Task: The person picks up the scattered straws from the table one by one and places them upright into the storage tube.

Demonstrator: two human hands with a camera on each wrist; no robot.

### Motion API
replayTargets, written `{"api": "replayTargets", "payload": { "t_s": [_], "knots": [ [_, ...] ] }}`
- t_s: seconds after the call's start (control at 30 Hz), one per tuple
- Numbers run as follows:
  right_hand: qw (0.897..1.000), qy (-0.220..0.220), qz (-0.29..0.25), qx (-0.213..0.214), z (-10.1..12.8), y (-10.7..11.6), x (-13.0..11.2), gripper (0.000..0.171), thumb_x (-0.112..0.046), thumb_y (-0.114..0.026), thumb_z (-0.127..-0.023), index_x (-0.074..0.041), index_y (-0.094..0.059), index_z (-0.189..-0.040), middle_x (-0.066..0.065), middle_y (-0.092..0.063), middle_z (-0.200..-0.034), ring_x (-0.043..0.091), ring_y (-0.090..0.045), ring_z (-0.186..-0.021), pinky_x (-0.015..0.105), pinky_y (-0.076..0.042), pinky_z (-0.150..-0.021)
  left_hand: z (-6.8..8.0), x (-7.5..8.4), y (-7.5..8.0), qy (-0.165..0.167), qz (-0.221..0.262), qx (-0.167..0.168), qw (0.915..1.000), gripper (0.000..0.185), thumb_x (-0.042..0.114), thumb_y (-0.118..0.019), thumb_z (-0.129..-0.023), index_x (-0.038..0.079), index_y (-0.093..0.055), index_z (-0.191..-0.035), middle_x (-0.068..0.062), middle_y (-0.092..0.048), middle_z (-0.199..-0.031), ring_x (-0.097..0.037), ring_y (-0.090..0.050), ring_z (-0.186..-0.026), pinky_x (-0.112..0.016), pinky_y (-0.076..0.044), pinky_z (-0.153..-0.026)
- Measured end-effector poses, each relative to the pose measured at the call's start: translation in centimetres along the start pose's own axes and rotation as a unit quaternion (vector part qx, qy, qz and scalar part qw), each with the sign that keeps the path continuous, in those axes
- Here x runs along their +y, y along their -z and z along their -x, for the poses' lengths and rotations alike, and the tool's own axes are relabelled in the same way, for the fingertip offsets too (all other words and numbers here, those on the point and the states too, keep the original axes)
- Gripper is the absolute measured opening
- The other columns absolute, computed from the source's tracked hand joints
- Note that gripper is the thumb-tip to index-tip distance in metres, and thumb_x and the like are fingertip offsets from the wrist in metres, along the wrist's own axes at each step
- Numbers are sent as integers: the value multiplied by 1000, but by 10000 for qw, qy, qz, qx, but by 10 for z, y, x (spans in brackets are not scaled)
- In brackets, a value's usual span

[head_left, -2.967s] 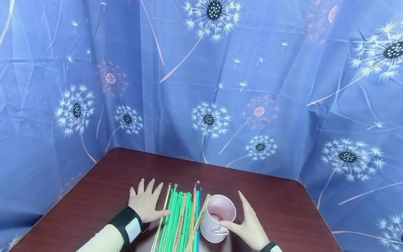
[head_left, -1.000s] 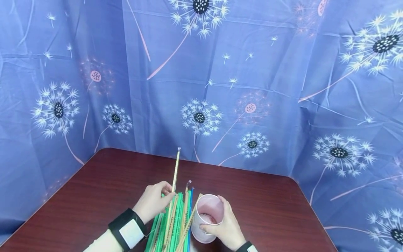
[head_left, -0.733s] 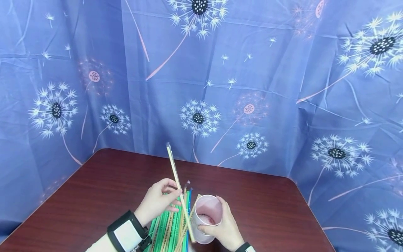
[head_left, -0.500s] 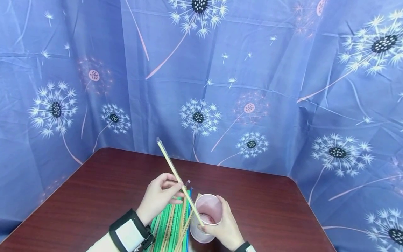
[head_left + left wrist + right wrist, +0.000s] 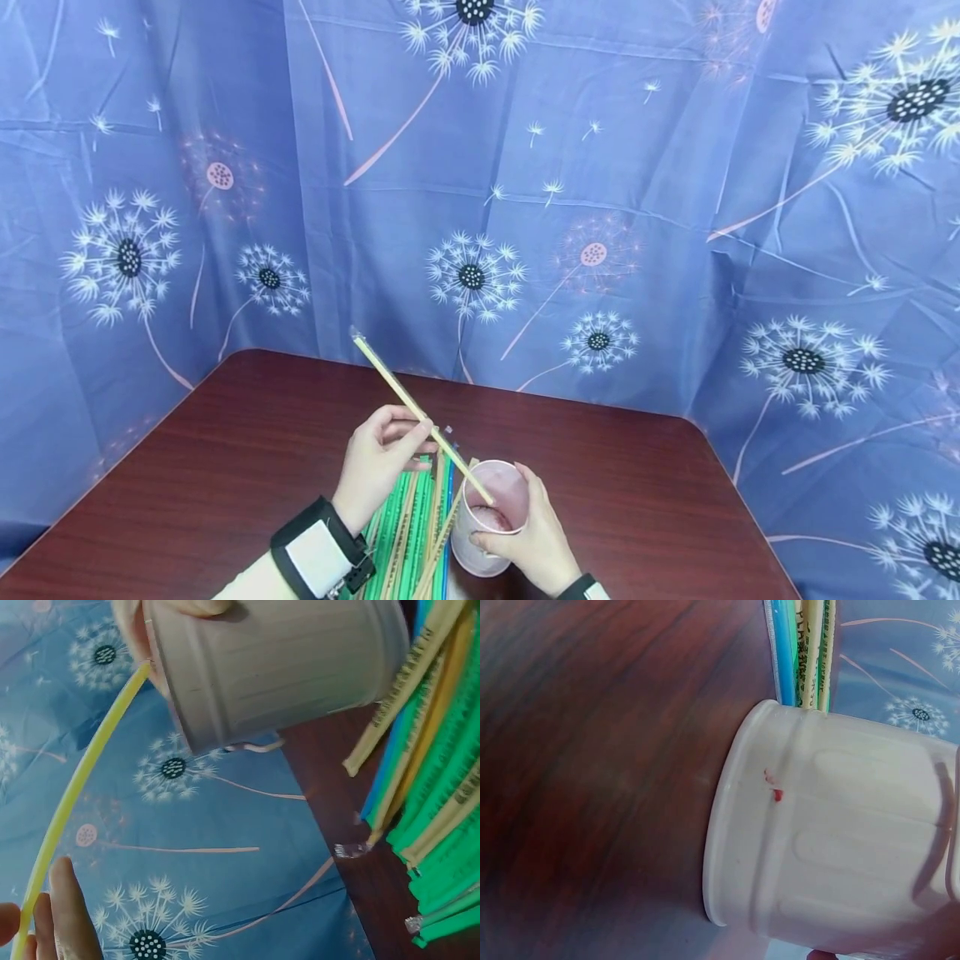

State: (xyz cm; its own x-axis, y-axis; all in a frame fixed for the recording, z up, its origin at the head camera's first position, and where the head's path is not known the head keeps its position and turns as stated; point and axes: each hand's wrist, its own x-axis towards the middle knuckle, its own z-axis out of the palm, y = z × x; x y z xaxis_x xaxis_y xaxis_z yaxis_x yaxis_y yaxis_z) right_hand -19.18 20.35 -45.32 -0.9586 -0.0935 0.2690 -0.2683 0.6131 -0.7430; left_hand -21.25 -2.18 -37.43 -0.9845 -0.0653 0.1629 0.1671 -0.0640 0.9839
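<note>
Slim yellow stick [image 5: 390, 377] slants down from upper L to lower R, its low end inside the mouth of a pale cup [image 5: 465, 542], approx. mid-view; whether it touches the cup's inner wall or bottom, can't tell. Half a sec. ago that end showed over the near rim, close by the R thumb; it has since swung in past the rim, so by my judgement the stick is partly in the cup but not yet resting there on its own. The two hands are apart: L hand [image 5: 378, 458] pinches the stick near mid-length btwn thumb & fingers; R hand [image 5: 536, 542] is curled round the cup's R side, thumb at the near rim, & seems to steady it. Cup looks roughly upright on the tabletop [image 5: 637, 483]; R wrist view shows a small red mark [image 5: 778, 795] on its ribbed outer wall. Just L of the cup, partly below the L hand, lies a bundle: many green sticks [image 5: 415, 533], some tan sticks [image 5: 397, 694] w/ dark printing, & a blue stick [image 5: 784, 656] on the cup side. One tan stick lies askew across others. Each wrist wears a black band. Behind the red-brown tabletop hangs a blue curtain [image 5: 375, 250] w/ dandelion prints.
</note>
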Motion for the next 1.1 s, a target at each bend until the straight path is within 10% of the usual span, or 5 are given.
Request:
{"api": "replayTargets", "payload": {
  "t_s": [0.3,0.7,1.1],
  "knots": [
    [10000,12,-25,30,-1,0,0,106,-31,-94,-60,7,-37,-141,23,-53,-131,33,-57,-112,40,-49,-88,15,-29,-7,-906,-2038,-226,9745,7,21,-74,-88,21,-69,-93,9,-74,-84,-3,-68,-83,-22,-52,-72],
    [10000,-50,-83,-8,1,0,-2,108,-31,-93,-60,7,-35,-143,26,-50,-135,34,-57,-113,41,-49,-88,24,-46,-17,-1715,-3152,-701,9308,8,27,-72,-88,23,-71,-82,12,-69,-79,-6,-61,-72,-20,-46,-62],
    [10000,-29,-66,-13,0,1,-2,108,-31,-93,-61,7,-35,-143,27,-49,-137,35,-57,-115,44,-49,-89,24,-55,-17,-1595,-3305,-887,9260,13,33,-69,-90,22,-72,-85,13,-67,-80,0,-56,-69,-18,-42,-60]
  ]
}}
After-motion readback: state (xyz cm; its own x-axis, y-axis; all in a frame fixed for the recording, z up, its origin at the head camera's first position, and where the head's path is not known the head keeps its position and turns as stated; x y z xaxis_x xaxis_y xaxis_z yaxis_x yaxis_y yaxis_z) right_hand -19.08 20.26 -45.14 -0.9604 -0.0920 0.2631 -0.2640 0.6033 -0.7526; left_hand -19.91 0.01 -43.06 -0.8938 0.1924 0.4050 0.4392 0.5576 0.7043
